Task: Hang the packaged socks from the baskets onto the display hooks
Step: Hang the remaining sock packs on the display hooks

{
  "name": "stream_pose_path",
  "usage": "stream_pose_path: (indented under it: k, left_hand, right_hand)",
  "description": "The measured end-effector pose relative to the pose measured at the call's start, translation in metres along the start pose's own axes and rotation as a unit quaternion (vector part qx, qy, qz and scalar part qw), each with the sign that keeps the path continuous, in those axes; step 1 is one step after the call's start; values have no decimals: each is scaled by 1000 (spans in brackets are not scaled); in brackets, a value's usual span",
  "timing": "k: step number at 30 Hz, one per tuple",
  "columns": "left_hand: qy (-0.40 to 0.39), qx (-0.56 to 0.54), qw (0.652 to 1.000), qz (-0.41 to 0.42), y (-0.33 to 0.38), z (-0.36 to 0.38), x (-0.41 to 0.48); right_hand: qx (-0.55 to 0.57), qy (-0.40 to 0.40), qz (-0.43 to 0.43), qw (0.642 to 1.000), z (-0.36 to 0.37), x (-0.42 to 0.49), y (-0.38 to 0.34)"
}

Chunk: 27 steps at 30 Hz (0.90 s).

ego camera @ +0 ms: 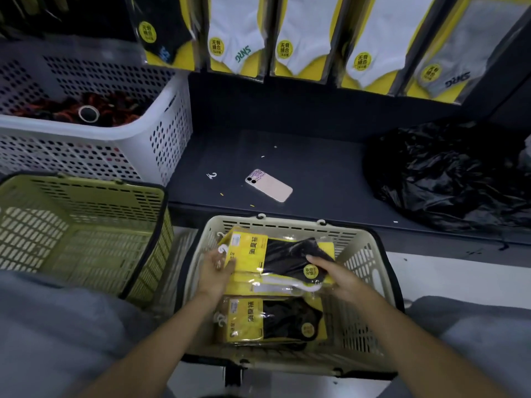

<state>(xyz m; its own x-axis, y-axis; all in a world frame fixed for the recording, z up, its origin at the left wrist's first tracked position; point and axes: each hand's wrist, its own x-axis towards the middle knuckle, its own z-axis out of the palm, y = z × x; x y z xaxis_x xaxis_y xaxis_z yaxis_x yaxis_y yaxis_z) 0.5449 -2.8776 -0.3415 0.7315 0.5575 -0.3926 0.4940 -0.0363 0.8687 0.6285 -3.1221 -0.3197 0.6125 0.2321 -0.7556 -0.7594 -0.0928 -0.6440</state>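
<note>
both forearms reaching down into beige basket (362, 254) — left hand (215, 271), right hand (336, 278), fingers gripping top sock pack (275, 257)

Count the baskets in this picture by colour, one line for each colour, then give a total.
White basket: 1
Green basket: 1
Cream basket, the one that the left hand and the right hand reach into: 1
Total: 3
</note>
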Motion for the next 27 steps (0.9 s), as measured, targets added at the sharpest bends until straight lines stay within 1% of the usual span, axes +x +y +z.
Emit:
stream_pose_path:
  k: [2, 4, 5, 6, 7, 8, 9, 11, 13, 14, 15, 17, 18, 20, 22, 25, 27]
  left_hand:
    - [18, -86, 996, 24, 21, -3, 4]
    - [18, -167, 986, 8, 47, -7, 5]
    - [-3, -217, 976, -12, 60, -10, 4]
    - [-41, -279, 959, -31, 71, -11, 2]
    - [-86, -318, 943, -36, 82, -11, -1]
    - [-123, -326, 937, -20, 92, -9, -5]
    - [-147, -312, 939, 2, 101, -5, -10]
    - [-161, -307, 938, 25, 119, 5, -21]
    - [-154, -309, 937, 52, 134, 11, -27]
    - [-138, -298, 942, 68, 142, 11, -29]
    - [-120, -277, 949, 87, 149, 10, -30]
    - [-113, -238, 956, 133, 161, 10, -33]
    - [-118, -220, 956, 152, 167, 11, -36]
    - [-133, -192, 956, 177, 179, 16, -42]
    - [-151, -182, 951, 200, 190, 21, -46]
    - [-167, -178, 943, 228, 212, 31, -52]
    - [-174, -185, 937, 239, 228, 39, -55]
  right_hand:
    - [35, -1, -45, 998, 3, -11, -20]
    - [56, 3, -90, 994, 8, -27, -41]
    - [65, -1, -108, 992, 10, -33, -49]
    - [80, -9, -120, 989, 12, -38, -55]
    - [95, -15, -131, 987, 15, -41, -59]
    - [107, -17, -137, 985, 19, -44, -62]
    - [113, -16, -141, 983, 23, -45, -63]
    - [114, -24, -147, 982, 34, -51, -67]
    - [88, -22, -176, 980, 42, -56, -73]
    - [62, 3, -211, 976, 42, -58, -77]
    - [27, 44, -254, 966, 41, -59, -83]
    - [-44, 125, -341, 931, 37, -63, -96]
    - [-66, 138, -381, 912, 37, -68, -104]
    - [-87, 117, -444, 884, 37, -82, -121]
    - [-54, 86, -483, 869, 36, -96, -136]
    - [19, 114, -513, 850, 28, -116, -153]
    - [37, 117, -511, 850, 20, -127, -163]
